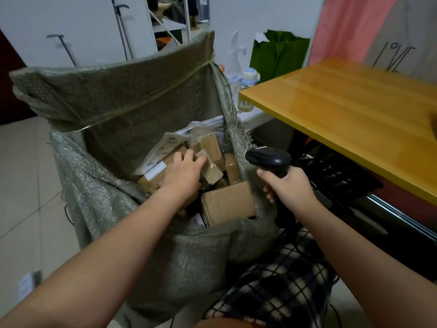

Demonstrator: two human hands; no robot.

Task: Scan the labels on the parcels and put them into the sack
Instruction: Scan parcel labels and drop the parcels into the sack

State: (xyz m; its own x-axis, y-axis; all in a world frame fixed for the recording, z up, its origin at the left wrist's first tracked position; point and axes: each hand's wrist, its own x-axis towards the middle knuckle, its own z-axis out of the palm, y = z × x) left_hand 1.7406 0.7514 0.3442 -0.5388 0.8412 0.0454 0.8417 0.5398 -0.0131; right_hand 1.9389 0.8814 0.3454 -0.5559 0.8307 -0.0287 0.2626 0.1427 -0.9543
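I see my left hand (186, 172) inside the sack (142, 95), mid-frame, its fingers (196, 160) lying across a small taped parcel (212, 168); I cannot tell whether they grip it. My right hand (290, 188) grips the scanner (268, 159) just right.

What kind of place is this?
Probably a small parcel-handling room: woven sack holding cardboard parcels, barcode scanner in the right hand, wooden table beside.
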